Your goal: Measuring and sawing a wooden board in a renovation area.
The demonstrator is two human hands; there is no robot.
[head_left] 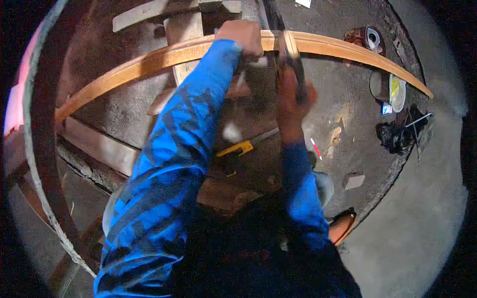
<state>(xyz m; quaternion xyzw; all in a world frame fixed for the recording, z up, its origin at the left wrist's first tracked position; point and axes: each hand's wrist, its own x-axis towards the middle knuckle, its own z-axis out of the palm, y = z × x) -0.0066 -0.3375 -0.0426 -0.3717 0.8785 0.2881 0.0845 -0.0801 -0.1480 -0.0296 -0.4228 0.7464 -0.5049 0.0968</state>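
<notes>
A long wooden strip [328,47], bowed by the lens, runs across the upper part of the head view. My left hand [241,36] is closed round it near the middle, knuckles up. Just to the right, my right hand [294,97] grips a long, dark tool [273,17] that reaches away from me across the strip. Motion smears this tool, so its exact kind is unclear. Below, between my forearms, a saw with a yellow handle [237,148] lies low down, its blade partly behind my right arm.
Boards [184,30] lie under and beyond the strip. On the right are a brown can [365,38], a pale-rimmed container [397,94], a black bag [395,136], a red-and-white pen-like stick [316,149] and a small block [354,181]. At left stands a wooden frame [99,144].
</notes>
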